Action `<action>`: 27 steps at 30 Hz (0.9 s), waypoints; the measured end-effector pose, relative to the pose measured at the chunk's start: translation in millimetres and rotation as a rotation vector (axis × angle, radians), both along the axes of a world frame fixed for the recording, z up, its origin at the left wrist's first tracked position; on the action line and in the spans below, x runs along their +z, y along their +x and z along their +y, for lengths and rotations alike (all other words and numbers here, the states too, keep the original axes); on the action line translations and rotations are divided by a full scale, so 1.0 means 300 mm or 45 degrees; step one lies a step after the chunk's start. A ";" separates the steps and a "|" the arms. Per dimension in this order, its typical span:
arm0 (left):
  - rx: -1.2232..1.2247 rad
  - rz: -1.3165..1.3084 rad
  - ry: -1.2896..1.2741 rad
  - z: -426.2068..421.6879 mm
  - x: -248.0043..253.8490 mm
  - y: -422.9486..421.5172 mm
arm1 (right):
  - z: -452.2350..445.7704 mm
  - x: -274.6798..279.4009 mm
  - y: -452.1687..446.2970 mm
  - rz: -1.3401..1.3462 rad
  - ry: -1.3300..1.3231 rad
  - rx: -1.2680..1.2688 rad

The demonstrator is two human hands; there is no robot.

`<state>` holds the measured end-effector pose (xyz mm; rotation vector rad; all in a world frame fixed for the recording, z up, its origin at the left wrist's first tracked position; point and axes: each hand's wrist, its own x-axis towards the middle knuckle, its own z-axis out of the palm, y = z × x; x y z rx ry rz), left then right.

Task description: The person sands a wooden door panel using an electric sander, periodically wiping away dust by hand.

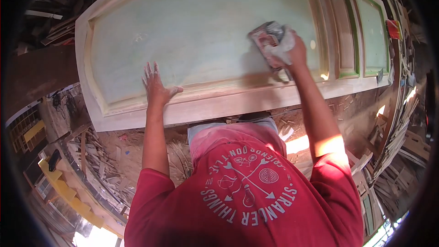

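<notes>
The fingers of the right hand (292, 49), whitened with dust, were clamped on a rectangular-based sander (264, 41); motion blur hid the exact position of each fingertip. The left hand (157, 90) lay palm down with its fingers spread apart and its thumb extended toward the right, resting across the near moulding (212, 82) and the edge of the large pale-green panel (183, 23). The sander stood on the right part of this panel, close to its near moulding, and cast a shadow to its left. The panel belonged to a panelled wooden door (219, 111), laid flat across the scene in front of the person; toward its right end lay a narrow wood-toned panel (340, 27) and a pale-green panel (372, 29) with bright green borders. A red object (393, 29) was visible just beside the far part of that end. On the near side, the person wore a red T-shirt (283, 231) with white printing, and sunlight crossed the right sleeve. Wood scraps (98, 155) littered the floor to the left, near a yellow strip (59, 183), while stacked timber strips (391, 142) occupied the right.
</notes>
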<state>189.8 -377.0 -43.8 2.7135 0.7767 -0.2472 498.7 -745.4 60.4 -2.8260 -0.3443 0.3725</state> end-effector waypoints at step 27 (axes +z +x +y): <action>-0.183 -0.063 -0.138 -0.168 -0.007 -0.023 | -0.045 0.030 -0.104 -0.062 0.049 -0.195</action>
